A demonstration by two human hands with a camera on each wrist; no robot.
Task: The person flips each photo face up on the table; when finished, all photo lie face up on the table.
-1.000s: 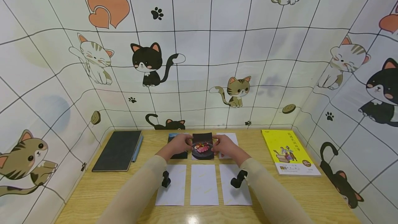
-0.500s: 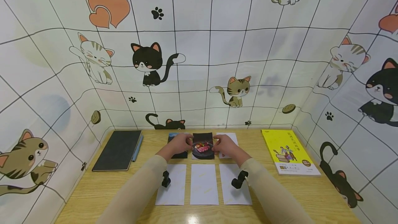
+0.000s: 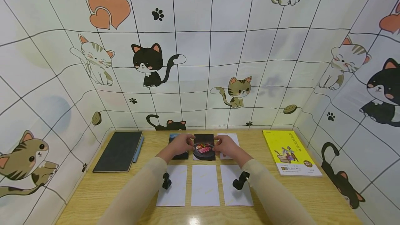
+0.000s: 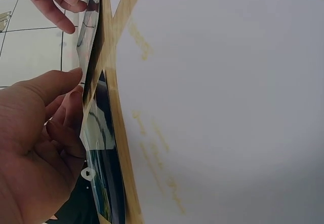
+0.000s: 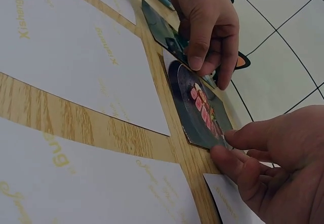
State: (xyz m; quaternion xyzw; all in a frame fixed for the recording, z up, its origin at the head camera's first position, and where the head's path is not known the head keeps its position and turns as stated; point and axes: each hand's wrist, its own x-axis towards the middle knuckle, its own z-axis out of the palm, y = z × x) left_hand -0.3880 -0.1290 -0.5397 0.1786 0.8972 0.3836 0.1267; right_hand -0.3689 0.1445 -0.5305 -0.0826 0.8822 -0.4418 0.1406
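Note:
A photo print point(image 3: 204, 148) of sliced meat on a dark plate is at the middle of the back row, held upright-side toward me. My left hand point(image 3: 181, 144) pinches its left edge between thumb and fingers. On the opposite edge, my right hand point(image 3: 226, 146) grips it the same way. A sliver of white shows under the print's lower left corner. In the right wrist view the print point(image 5: 195, 102) sits close over the table, slightly tilted. A dark blue picture card point(image 3: 181, 156) lies partly hidden beneath my left hand, and a white card point(image 3: 231, 137) lies beneath my right.
Three white cards form the front row: left point(image 3: 172, 192), middle point(image 3: 205, 185) and right point(image 3: 235, 193). A black notebook point(image 3: 118, 151) and blue pen point(image 3: 138, 149) lie at the left of the wooden table point(image 3: 84, 197). At the right lies a yellow book point(image 3: 290, 152).

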